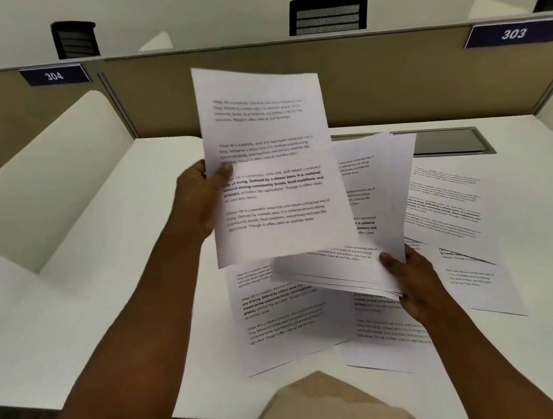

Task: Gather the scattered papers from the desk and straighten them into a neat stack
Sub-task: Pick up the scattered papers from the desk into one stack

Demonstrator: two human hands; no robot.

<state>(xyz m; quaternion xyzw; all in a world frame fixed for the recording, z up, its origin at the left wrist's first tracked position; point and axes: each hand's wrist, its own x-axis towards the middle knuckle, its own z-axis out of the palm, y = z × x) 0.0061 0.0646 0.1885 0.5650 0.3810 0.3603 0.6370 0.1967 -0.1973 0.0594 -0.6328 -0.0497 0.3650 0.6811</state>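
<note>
Your left hand pinches one printed sheet; lay it squarely onto the sheaf your right hand grips.

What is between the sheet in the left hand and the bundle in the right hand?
Nothing visible. The single sheet pinched by the left hand already overlaps the bundle held by the right hand, with only air between them.

partition | signs 304, 303 | chairbacks (2, beyond) | cable tray
</note>
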